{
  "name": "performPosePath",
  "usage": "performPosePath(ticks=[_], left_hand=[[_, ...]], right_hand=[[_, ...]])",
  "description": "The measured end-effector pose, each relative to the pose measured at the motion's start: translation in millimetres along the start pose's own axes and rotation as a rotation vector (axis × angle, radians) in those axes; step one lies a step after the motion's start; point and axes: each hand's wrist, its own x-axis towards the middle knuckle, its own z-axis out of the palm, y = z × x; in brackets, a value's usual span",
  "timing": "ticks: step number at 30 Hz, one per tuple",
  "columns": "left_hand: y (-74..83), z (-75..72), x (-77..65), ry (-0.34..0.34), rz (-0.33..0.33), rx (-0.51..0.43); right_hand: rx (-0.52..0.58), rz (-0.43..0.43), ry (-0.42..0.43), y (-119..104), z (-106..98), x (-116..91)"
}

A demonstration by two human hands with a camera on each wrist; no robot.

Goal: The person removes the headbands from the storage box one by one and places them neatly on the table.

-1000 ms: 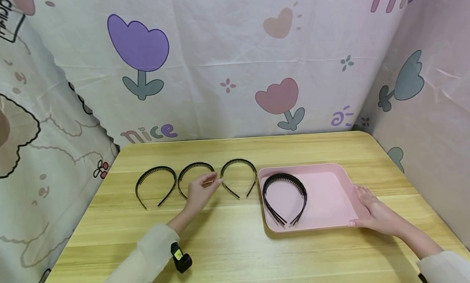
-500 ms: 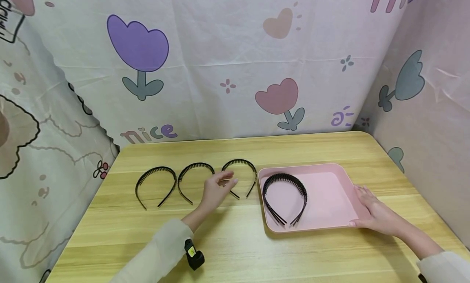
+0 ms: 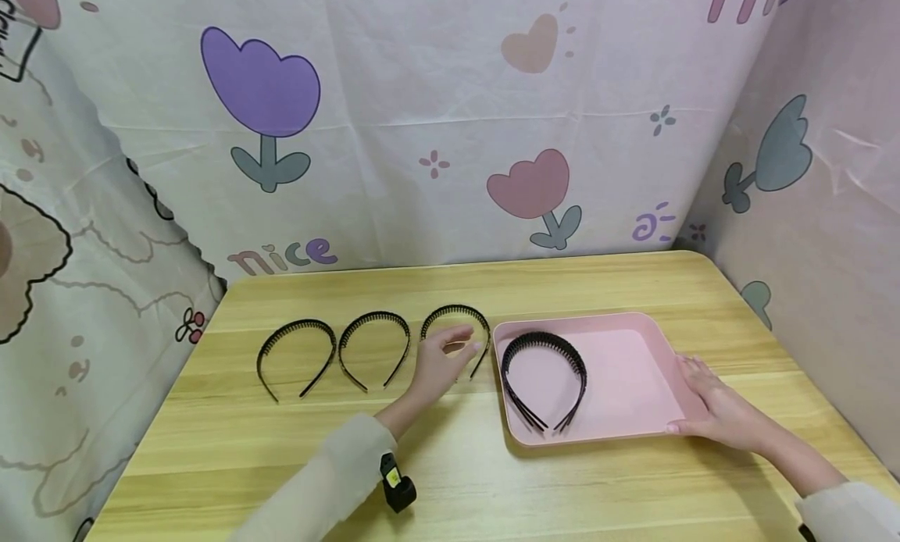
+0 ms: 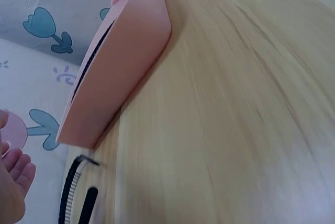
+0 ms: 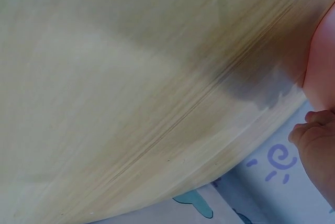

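My left hand [image 3: 439, 365] hangs over the rightmost loose headband [image 3: 457, 308], hiding part of it, with fingers loosely bent and nothing between them. That headband is black with comb teeth along its inside. In the left wrist view the hand's fingers [image 4: 21, 169] show at the left edge, above the headband's ends. My right hand [image 3: 717, 405] holds the right end of a pink tray [image 3: 650, 370], thumb at the near corner and fingers along the side wall. Several similar black headbands [image 3: 544, 340] lie stacked in the tray's left part.
Two more black headbands, one at far left [image 3: 295, 325] and another beside it [image 3: 376, 317], lie on the wood-grain table [image 3: 281, 464]. Printed cloth [image 3: 394, 81] hangs behind the table and along both sides.
My left hand has moved to the right, from over the middle headband to over the rightmost one. The right hand and tray have stayed in place.
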Motion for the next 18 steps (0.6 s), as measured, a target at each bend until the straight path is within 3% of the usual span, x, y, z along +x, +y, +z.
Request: performPosePath(ticks=[3, 11, 18], left_hand=[[-1.4, 8.7, 3.8, -0.001, 0.022, -0.014], [-32.0, 35.5, 19.3, 0.028, 0.062, -0.028], [-33.9, 49.3, 29.6, 0.031, 0.057, 0.003]], right_hand=[[0.000, 0.000, 0.001, 0, 0, 0], [-0.001, 0.010, -0.003, 0, 0, 0], [0.003, 0.020, -0.009, 1, 0, 0]])
